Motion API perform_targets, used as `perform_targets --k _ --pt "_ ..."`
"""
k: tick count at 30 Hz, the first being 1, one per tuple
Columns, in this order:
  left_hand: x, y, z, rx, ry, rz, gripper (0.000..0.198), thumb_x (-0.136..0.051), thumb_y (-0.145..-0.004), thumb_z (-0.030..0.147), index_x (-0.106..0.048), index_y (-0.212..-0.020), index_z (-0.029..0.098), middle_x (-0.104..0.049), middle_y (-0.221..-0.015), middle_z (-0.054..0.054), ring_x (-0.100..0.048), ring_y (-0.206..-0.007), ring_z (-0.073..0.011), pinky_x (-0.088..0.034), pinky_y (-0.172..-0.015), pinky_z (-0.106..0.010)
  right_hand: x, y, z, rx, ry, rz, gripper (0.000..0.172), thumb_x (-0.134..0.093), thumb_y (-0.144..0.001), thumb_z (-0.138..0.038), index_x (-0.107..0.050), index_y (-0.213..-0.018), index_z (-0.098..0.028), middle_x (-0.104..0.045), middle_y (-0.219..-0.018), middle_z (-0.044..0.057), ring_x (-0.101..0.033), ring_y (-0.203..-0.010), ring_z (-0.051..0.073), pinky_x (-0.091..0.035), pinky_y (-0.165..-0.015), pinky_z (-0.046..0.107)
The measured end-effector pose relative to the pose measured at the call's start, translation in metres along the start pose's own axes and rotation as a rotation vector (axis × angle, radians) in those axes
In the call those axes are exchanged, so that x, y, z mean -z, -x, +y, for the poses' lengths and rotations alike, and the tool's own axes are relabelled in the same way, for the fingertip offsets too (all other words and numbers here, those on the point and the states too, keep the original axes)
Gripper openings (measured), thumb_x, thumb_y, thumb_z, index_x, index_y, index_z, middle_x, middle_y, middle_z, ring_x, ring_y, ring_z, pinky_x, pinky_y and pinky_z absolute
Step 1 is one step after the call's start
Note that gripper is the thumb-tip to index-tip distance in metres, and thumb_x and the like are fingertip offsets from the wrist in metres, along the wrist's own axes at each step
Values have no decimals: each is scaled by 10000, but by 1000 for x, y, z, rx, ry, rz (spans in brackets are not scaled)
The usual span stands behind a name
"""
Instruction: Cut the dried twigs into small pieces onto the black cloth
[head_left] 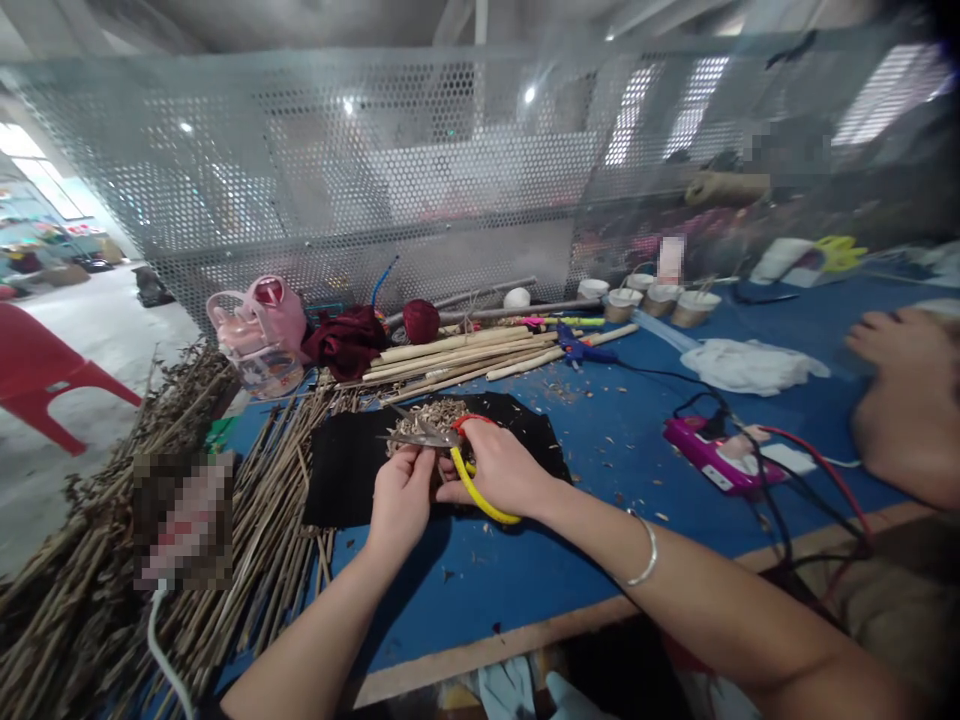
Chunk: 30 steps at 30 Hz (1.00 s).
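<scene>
My right hand is wrapped round a pair of scissors with yellow and red covered handles. Their metal blades point left, parted, just above the fingers of my left hand. The left thumb and fingers are pinched together. Whatever they grip is too small and too covered to make out. Behind both hands lies a heap of short cut dry stem pieces on a black cloth.
Long dry stalks lie in a pile at left. Pale sticks, a blue glue gun and a pink power strip rest on the blue table. A perforated metal screen stands behind. Another person's hand is at right.
</scene>
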<state>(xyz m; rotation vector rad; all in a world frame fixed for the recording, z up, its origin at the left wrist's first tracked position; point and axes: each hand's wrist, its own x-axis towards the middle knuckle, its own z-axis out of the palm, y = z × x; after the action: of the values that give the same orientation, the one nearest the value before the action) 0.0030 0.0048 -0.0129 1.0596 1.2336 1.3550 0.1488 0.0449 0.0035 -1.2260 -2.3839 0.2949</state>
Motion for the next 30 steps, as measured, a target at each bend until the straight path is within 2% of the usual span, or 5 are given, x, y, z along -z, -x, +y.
perform_targets --k 6,12,18,25,30 --pt "0 0 -1 -17 -62 -17 312 -523 -776 402 -634 -768 111 -678 -696 -79 -612 -589 -161 -477 -587 -261 -6 -1 4 23 24 43 603 -616 -572 -660 -451 -888 -174 -550 -852 72 -527 -758 211 -367 -649 308" --pt "-3 -1 -1 32 54 -32 292 -530 -756 405 -603 -762 122 -661 -630 -54 -584 -498 -143 -463 -509 -248 -13 -4 6 15 85 46 610 -615 -559 -672 -460 -871 -172 -549 -854 80 -530 -783 224 -368 -671 327" --pt "-2 -1 0 31 13 24 261 -518 -754 390 -568 -792 137 -611 -566 -10 -538 -434 -107 -440 -440 -213 -12 -6 13 42 81 72 570 -586 -607 -664 -469 -877 -176 -553 -837 64 -528 -763 207 -370 -646 299" --pt "-6 -10 14 -38 98 131 238 -496 -751 397 -501 -828 171 -598 -603 5 -593 -491 -127 -435 -422 -200 14 -31 16 36 -16 284 444 -559 -720 -549 -493 -933 -166 -555 -875 71 -516 -757 179 -377 -645 267" --pt "-15 -32 21 -74 165 192 209 -480 -751 367 -495 -827 173 -596 -619 6 -602 -518 -127 -437 -432 -200 5 -37 21 35 -143 516 431 -515 -773 -492 -456 -1014 -140 -545 -929 95 -508 -800 183 -397 -701 275"
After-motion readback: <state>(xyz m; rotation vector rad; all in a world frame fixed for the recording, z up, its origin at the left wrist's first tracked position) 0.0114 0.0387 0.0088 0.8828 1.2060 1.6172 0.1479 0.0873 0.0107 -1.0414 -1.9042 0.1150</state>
